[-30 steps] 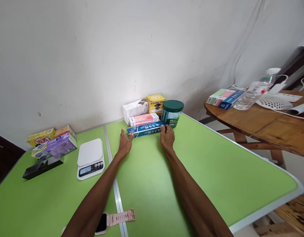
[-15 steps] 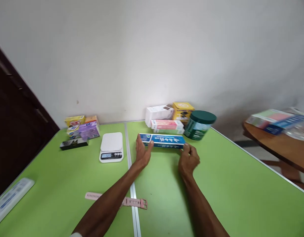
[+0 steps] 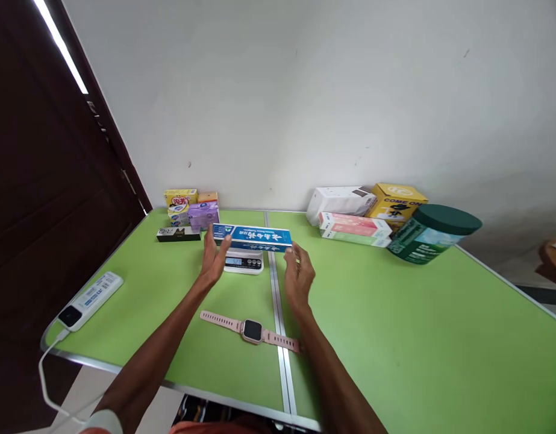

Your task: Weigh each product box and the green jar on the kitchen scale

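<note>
A long blue toothpaste box (image 3: 255,237) spans between my two hands. My left hand (image 3: 213,256) closes round its left end, the thumb on the front face. At the right end my right hand (image 3: 299,272) grips the corner with thumb and fingers. Directly behind and below the box is a white digital kitchen scale (image 3: 244,269); its lit display and buttons show, while most of the platform is hidden. Whether the box touches the platform, I cannot tell. Nearer to me lies a pink-strapped smartwatch (image 3: 252,331), flat on the green table (image 3: 372,349).
Small boxes, including a purple box (image 3: 204,214) and a black box (image 3: 178,234), sit back left. A white box (image 3: 338,202), pink box (image 3: 355,229), yellow box (image 3: 397,202) and green tub (image 3: 429,236) stand back right. A white power strip (image 3: 92,300) with a cable lies left.
The toothpaste box has moved left in both hands, from the bare table beside the scale to over the scale. The view has swung left and down, showing the whole watch and the table's front edge.
</note>
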Action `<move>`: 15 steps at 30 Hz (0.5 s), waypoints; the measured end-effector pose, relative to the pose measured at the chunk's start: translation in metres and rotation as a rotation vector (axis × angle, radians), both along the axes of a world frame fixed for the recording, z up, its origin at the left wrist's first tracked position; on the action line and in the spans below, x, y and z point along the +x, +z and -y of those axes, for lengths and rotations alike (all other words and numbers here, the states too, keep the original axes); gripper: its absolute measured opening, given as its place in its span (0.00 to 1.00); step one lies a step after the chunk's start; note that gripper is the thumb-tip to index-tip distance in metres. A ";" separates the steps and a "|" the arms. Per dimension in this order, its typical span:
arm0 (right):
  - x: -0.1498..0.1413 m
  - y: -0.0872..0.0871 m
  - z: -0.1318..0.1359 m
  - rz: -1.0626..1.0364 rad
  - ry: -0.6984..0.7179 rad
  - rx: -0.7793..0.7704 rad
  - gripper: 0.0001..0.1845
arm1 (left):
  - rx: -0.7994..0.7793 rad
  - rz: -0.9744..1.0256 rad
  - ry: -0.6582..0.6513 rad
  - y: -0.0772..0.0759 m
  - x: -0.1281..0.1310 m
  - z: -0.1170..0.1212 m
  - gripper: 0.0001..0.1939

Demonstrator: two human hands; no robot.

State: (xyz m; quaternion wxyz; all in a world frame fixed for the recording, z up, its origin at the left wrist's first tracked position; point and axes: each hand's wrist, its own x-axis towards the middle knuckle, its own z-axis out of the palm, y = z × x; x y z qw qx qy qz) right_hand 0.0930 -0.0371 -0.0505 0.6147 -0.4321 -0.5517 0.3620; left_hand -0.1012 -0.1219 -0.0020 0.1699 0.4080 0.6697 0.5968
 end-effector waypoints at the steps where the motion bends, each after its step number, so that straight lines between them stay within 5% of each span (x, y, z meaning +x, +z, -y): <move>1: -0.006 -0.002 0.000 0.022 0.024 0.000 0.34 | -0.018 0.017 0.013 -0.006 -0.008 0.001 0.49; 9: -0.018 -0.021 -0.009 0.056 0.122 -0.016 0.39 | 0.000 0.050 0.015 -0.044 -0.037 -0.019 0.49; 15: 0.008 -0.036 -0.036 -0.167 0.160 -0.222 0.34 | 0.064 0.122 0.007 -0.067 -0.049 -0.015 0.50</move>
